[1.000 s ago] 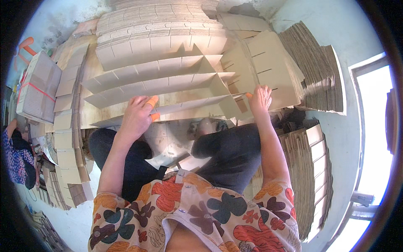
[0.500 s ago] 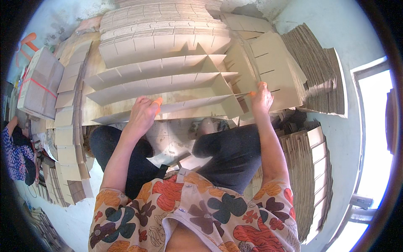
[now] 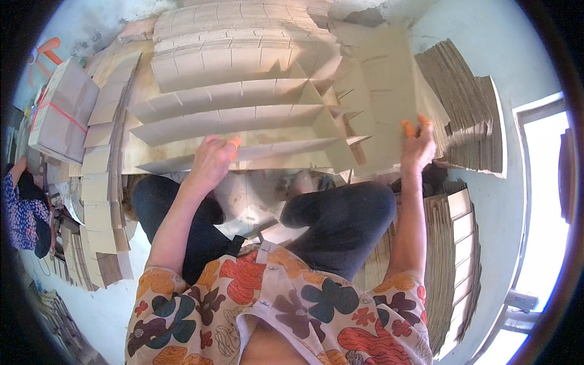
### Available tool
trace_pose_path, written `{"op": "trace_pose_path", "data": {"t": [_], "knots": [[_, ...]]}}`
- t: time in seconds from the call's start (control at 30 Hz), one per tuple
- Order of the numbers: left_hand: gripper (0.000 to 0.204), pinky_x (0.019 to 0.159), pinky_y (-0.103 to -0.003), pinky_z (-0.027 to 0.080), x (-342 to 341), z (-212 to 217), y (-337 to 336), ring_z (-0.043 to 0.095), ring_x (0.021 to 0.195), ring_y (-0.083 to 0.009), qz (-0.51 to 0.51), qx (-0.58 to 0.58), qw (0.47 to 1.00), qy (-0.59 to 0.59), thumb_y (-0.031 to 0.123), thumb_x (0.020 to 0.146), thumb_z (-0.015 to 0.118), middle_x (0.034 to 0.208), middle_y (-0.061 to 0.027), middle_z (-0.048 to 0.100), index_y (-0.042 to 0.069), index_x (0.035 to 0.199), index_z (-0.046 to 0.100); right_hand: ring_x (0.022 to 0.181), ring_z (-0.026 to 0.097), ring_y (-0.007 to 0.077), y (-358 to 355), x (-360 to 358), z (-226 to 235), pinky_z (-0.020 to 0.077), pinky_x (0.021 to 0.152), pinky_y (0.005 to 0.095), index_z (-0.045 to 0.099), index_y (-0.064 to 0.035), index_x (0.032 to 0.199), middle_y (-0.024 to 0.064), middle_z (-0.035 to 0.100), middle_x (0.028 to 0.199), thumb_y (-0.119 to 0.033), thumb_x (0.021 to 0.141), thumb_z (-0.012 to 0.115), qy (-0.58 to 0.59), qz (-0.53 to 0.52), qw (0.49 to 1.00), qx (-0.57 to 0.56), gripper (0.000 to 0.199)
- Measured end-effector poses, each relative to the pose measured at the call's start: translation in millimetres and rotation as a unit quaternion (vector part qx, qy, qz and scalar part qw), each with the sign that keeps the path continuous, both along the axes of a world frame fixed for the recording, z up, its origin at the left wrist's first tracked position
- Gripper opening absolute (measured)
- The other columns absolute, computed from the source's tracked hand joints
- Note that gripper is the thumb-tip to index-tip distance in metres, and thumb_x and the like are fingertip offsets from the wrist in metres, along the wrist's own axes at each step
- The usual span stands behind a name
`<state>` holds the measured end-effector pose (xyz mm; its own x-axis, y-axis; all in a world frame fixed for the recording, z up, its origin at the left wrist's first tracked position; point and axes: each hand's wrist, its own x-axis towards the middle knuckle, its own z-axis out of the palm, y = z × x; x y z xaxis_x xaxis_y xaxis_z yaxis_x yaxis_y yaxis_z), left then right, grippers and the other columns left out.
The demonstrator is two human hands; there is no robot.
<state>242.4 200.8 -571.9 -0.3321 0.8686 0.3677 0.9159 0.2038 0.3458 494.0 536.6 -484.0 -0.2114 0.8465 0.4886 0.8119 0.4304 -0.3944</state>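
Three long slotted cardboard strips stand on edge in rows, crossed at their right ends by an upright cardboard crosspiece [image 3: 331, 137]. My left hand [image 3: 213, 161] is closed over the top edge of the nearest strip [image 3: 280, 148], with an orange cover on a finger. My right hand [image 3: 418, 146], also with orange finger covers, pinches the lower right edge of a wide cardboard sheet [image 3: 386, 97]. That sheet is smeared by motion, beside the crosspiece. The fingertips' exact hold on it is partly hidden.
Stacks of slotted cardboard [image 3: 237, 33] lie at the back, with another stack [image 3: 459, 109] at the right and one [image 3: 444, 261] below it. Overlapping sheets [image 3: 100, 152] run down the left, beside a strapped carton [image 3: 64, 115]. Another person [image 3: 27, 207] is at far left.
My right hand has moved right, away from the crosspiece, and the wide sheet now blurs beside it. My left hand stays on the nearest strip. The view has shifted slightly.
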Motion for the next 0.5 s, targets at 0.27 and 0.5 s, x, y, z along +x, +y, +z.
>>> {"op": "trace_pose_path", "data": {"t": [0.27,0.5], "knots": [[0.025,0.071,-0.043,0.047,-2,2,1,0.059,0.069,-0.0354,0.005,-0.01,1.0,-0.016,0.005,0.075,0.062,0.07,-0.0183,0.06,0.003,0.1,0.062,0.07,0.056,0.0144,-3,-1,63,0.0465,0.065,0.0305,0.061,0.0028,0.1,0.0104,0.064,0.08,-0.026,0.076,0.073,0.149,0.111,0.978,-0.096,0.039],[0.021,0.065,-0.041,0.045,-1,1,4,0.058,0.065,-0.0323,0.005,0.027,1.0,-0.013,0.001,0.073,0.058,0.065,-0.015,0.06,0.001,0.093,0.06,0.073,0.055,0.0122,-4,-17,-14,0.0465,0.065,0.0263,0.064,0.0064,0.097,0.0073,0.063,0.083,-0.02,0.084,0.063,0.211,0.178,0.889,-0.365,0.029]]}}
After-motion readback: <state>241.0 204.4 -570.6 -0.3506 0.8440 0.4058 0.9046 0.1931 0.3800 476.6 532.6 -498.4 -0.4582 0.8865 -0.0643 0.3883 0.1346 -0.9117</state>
